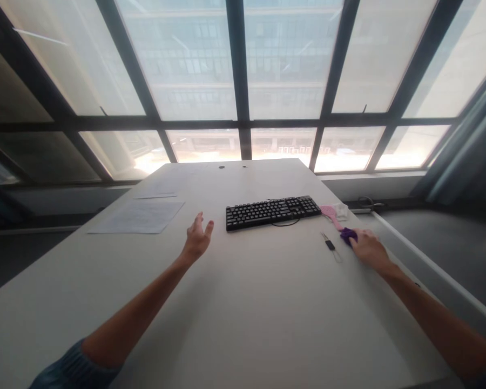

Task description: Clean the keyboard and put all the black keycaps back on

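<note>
A black keyboard lies slightly tilted across the middle of the white table, its cable partly showing at both long edges. To its left, my left hand is held with fingers apart and nothing in it. Near the table's right edge my right hand has its fingers closed on a purple cloth. A pink brush-like item lies between the keyboard and the cloth, beside a white crumpled item. Left of my right hand is a small black tool with thin metal ends.
Printed paper sheets lie at the table's left side. Two small dark round spots are near the far edge. Large windows with dark frames stand behind the table, and a grey curtain hangs at the right.
</note>
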`<act>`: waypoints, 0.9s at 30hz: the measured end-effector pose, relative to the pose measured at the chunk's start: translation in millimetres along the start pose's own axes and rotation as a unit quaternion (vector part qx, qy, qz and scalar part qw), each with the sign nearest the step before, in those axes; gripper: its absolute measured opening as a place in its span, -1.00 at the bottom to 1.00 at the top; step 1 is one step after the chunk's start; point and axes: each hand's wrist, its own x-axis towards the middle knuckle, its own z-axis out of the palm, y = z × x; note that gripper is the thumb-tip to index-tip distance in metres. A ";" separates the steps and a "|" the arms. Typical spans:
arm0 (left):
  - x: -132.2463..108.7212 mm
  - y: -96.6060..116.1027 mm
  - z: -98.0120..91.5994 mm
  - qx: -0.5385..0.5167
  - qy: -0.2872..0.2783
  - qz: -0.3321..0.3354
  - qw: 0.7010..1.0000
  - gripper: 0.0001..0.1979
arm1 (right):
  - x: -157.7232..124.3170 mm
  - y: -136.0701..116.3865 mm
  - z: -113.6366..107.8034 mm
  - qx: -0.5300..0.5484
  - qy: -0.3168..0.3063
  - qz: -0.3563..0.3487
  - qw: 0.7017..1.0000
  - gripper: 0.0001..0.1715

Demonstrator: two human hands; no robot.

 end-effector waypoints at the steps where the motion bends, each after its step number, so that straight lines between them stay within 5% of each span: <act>1: -4.7 -0.6 -7.3 -0.011 0.006 0.002 1.000 -0.37 | -1.0 10.9 -2.4 0.004 -0.012 -0.002 1.000 -0.64; 4: -25.5 9.0 -23.5 -0.039 0.007 0.033 0.999 -0.45 | 5.6 10.0 -20.2 0.079 0.063 0.003 0.995 -0.66; 7: -57.4 30.5 -26.1 -0.088 -0.079 0.100 0.988 -0.58 | 1.7 -48.0 -41.0 0.213 0.132 -0.011 0.968 -0.63; 10: -91.6 54.6 -14.1 -0.183 -0.227 0.109 0.950 -0.59 | -24.5 -144.6 -42.3 0.368 0.003 -0.054 0.928 -0.65; 12: -107.0 67.3 -4.9 -0.261 -0.286 0.076 0.919 -0.41 | -44.8 -211.7 -31.4 0.449 -0.115 -0.082 0.882 -0.66; 15: -108.9 72.8 -2.4 -0.341 -0.286 0.018 0.895 -0.25 | -63.8 -292.2 -11.8 0.482 -0.163 -0.129 0.851 -0.75; 17: -97.9 63.2 -9.3 -0.297 -0.222 0.014 0.929 -0.37 | -68.9 -327.4 -3.2 0.440 -0.147 -0.173 0.869 -0.82; 20: -77.3 33.0 -20.7 -0.092 -0.139 0.071 0.983 -0.55 | -76.8 -357.0 4.5 0.352 -0.108 -0.267 0.890 -0.82; 24: -65.6 -3.5 -11.0 0.075 -0.186 0.152 0.968 -0.55 | -105.0 -368.9 7.4 0.252 -0.116 -0.370 0.887 -0.58; 27: -71.6 -3.3 16.9 0.097 -0.205 0.176 0.958 -0.49 | -136.5 -356.3 -8.0 0.254 -0.105 -0.393 0.877 -0.66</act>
